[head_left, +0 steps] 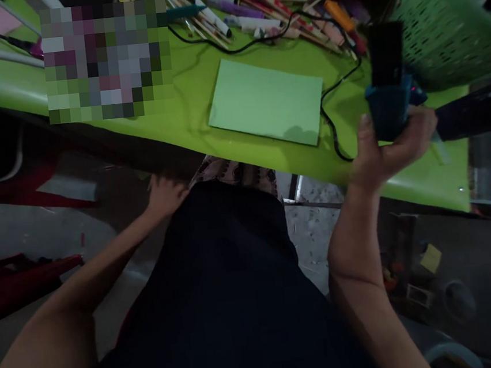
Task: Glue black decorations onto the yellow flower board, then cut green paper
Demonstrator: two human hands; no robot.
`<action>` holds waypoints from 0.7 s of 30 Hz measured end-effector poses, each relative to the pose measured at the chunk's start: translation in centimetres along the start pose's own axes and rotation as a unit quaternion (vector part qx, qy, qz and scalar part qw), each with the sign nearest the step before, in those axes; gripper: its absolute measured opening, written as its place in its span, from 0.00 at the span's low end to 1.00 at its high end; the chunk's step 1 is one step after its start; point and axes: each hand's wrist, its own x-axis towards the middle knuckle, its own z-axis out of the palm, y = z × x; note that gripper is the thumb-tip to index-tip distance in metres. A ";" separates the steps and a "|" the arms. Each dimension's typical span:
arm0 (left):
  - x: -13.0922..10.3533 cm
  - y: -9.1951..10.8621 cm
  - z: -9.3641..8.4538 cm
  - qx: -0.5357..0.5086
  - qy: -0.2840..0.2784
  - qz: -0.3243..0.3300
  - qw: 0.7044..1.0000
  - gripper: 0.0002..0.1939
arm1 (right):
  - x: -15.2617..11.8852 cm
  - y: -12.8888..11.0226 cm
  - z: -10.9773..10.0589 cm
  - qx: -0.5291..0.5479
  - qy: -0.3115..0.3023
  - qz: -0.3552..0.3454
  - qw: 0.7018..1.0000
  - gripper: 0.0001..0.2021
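Observation:
On the right of the table, my right hand (391,144) is wrapped round the lower part of a small blue box-like thing (388,109) with a black upright top. Its exact kind is too dark to tell. My left hand (166,194) lies by the patterned cloth (231,171) at my lap, below the table edge, with fingers loosely stretched and nothing seen in them. Between the two hands, on the table, a flat light-green sheet or pad (268,104) lies near the front edge. A thin black cord (330,124) curves past its right side.
Pens, markers (251,22) and thin sticks are heaped along the back of the green table (187,114). At the back right stands a green perforated basket (439,32). A blurred-out patch covers the left part. Red chair-like pieces (29,280) are low on the left.

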 end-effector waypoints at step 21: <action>6.5 15.7 -17.0 0.031 0.159 0.356 0.920 0.30 | -2.3 -1.0 -7.5 0.202 -0.206 0.203 0.936 0.19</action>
